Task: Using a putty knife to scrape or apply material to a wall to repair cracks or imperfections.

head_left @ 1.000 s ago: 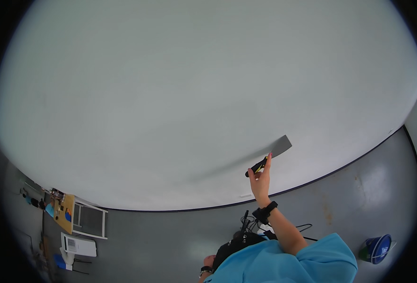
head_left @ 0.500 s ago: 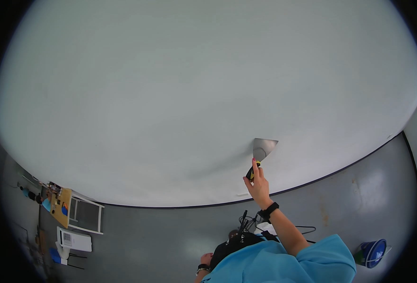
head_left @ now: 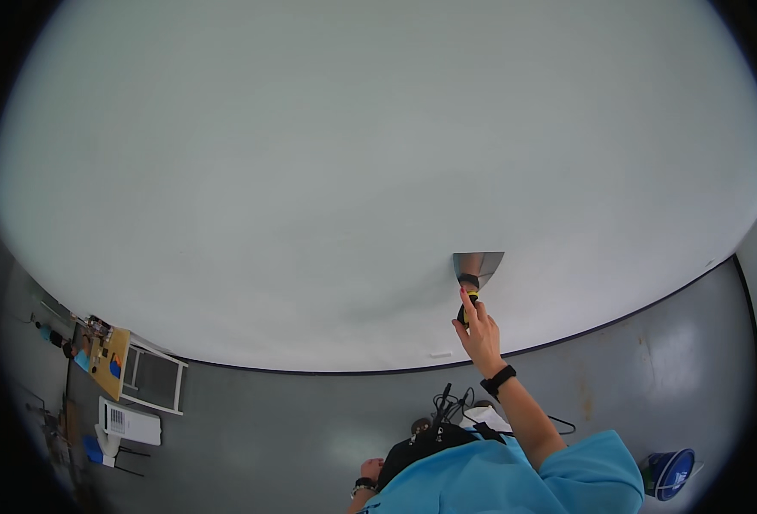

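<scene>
My right hand (head_left: 482,339) is closed round the black-and-yellow handle of a putty knife (head_left: 478,265), the index finger stretched along it toward the blade. The wide metal blade points away from me, its straight edge at the white wall (head_left: 310,171); whether it touches is hard to tell. A darker grey band, perhaps a shadow, spreads on the wall to the left of the blade. Low beside my body is my left hand (head_left: 372,469), small and partly hidden by my dark clothing, so its fingers cannot be made out.
A blue lidded bucket (head_left: 673,474) stands on the grey floor (head_left: 284,428) at right. Black cables (head_left: 453,403) lie near my front. At far left are a wooden-topped table (head_left: 109,364), a white boxy appliance (head_left: 131,421) and another person (head_left: 55,337).
My right hand has shifted slightly right, and the putty knife has turned so that its blade shows more broadly, its edge nearly level. My left hand stays low beside my body.
</scene>
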Motion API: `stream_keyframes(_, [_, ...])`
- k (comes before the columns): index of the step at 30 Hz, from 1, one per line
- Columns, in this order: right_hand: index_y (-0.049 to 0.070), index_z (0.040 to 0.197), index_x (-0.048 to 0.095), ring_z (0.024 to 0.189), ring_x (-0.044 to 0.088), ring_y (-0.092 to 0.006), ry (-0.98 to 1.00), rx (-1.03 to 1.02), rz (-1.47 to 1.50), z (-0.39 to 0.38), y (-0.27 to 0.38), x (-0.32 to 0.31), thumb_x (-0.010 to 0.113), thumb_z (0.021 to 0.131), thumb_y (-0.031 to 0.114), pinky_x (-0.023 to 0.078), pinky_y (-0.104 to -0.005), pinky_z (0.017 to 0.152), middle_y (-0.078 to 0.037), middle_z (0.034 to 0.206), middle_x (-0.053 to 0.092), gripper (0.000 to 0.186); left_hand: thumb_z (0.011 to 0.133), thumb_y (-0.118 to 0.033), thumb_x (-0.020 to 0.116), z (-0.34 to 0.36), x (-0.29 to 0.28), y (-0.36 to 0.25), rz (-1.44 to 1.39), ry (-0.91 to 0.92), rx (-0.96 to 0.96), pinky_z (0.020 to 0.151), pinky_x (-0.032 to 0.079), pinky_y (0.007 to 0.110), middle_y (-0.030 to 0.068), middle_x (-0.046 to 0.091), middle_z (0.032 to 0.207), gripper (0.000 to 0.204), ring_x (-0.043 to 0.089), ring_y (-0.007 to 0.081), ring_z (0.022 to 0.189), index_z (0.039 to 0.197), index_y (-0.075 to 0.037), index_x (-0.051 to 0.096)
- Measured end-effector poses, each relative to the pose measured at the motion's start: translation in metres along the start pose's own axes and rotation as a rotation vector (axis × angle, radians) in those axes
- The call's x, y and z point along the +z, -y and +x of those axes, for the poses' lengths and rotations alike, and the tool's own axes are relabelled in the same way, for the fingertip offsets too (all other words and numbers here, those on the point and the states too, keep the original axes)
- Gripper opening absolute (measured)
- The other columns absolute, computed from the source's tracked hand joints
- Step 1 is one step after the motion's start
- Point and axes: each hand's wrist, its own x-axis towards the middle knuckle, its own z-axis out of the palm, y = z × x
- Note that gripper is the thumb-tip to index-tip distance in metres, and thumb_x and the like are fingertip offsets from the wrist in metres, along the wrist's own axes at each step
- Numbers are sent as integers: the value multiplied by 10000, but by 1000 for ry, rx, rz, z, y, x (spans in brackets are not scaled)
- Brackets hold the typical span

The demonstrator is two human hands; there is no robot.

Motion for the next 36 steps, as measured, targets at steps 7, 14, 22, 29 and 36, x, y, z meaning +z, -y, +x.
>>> stream_keyframes(7, [184, 1388, 393, 690, 558, -282, -85, -115, 23, 16, 7, 1, 694, 785, 143, 470, -350, 650, -121, 970, 563, 675, 911, -168, 448, -6, 0, -23, -146, -17, -97, 723, 528, 330, 150, 682, 931, 310, 650, 232, 815, 1022, 36, 654])
stream_keyframes(14, [158, 1357, 440, 668, 544, -253, -145, -166, 57, 21, 18, 4, 687, 762, 109, 443, -329, 633, -103, 923, 570, 646, 906, -136, 459, 4, 12, -8, -203, -47, -170, 715, 530, 338, 156, 678, 931, 276, 649, 242, 819, 1003, 35, 653])
stream_keyframes(22, [103, 1393, 375, 676, 551, -247, -216, -156, 102, 34, 31, -5, 687, 767, 94, 443, -328, 635, -101, 943, 585, 699, 904, -134, 460, -1, 8, -10, -213, -27, -177, 708, 524, 328, 143, 678, 916, 273, 643, 232, 810, 1011, 25, 654])
stream_keyframes(29, [55, 1428, 294, 662, 549, -249, -169, -166, 151, 31, 38, -3, 685, 769, 73, 443, -328, 634, -95, 920, 598, 767, 919, -156, 460, 6, 9, -6, -240, -24, -230, 673, 519, 333, 139, 672, 951, 272, 640, 228, 802, 1039, 18, 632])
stream_keyframes(36, [50, 1426, 300, 672, 564, -243, -200, -165, 207, 46, 44, -3, 691, 774, 92, 442, -318, 633, -100, 921, 609, 763, 928, -170, 458, 19, 13, 11, -280, -6, -227, 665, 519, 341, 135, 669, 934, 258, 640, 224, 799, 1031, 7, 616])
